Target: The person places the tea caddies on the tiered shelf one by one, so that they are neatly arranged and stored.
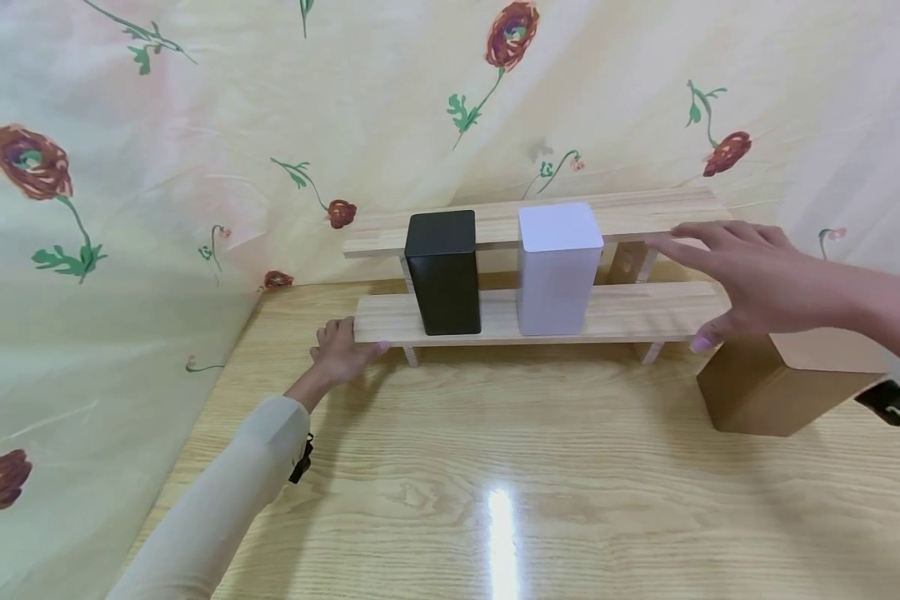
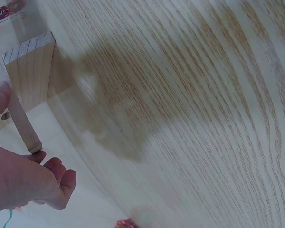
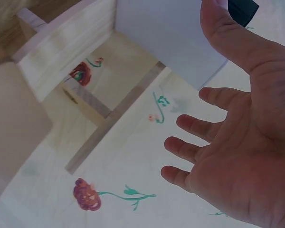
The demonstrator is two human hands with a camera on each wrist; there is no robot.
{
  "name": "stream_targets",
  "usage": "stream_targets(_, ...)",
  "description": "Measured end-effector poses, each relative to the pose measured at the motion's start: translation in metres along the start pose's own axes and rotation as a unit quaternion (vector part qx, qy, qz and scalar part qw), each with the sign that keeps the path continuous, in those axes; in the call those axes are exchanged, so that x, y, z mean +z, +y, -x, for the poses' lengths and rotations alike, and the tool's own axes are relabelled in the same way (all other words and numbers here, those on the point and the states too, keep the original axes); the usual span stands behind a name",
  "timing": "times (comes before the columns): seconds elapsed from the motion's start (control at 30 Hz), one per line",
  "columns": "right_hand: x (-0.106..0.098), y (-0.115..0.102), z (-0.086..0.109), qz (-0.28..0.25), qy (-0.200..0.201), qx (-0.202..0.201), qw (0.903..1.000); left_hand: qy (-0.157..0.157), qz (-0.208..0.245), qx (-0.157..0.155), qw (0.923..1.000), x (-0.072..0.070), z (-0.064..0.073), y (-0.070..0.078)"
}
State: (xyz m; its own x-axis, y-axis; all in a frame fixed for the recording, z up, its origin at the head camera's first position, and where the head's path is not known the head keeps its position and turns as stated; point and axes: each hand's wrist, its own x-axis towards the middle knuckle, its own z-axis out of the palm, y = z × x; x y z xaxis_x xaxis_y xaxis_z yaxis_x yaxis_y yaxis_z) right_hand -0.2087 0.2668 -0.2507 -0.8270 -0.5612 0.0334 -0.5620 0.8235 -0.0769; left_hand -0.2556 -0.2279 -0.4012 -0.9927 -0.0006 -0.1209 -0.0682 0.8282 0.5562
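A two-tier wooden shelf stands on the wood-grain table against the flowered cloth. On its lower board are a black box and a white box, both upright and side by side. My left hand grips the left end of that lower board, its thumb along the front edge. In the left wrist view, the fingers curl beside the board's end. Over the shelf's right end my right hand hangs with fingers spread and nothing in it. The right wrist view shows its bare palm.
A brown box stands on the table at the right, partly hidden under my right hand and forearm. Flowered cloth hangs behind the shelf and along the left side. A bright light reflection lies on the table's front part.
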Motion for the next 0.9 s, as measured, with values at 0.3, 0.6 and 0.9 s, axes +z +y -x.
stream_targets(0.3,0.018,0.018,0.024,-0.017,-0.035,0.043,0.9983,0.002,0.000,0.000,1.0000,0.001,0.001,0.002)
stream_targets(0.6,0.037,0.033,0.044,-0.010,-0.064,0.047,0.9968,0.003,0.003,0.000,1.0000,0.002,0.001,0.000)
stream_targets(0.9,0.050,0.042,0.061,-0.011,-0.121,0.068,0.9902,-0.002,0.003,0.001,1.0000,0.002,-0.001,-0.001)
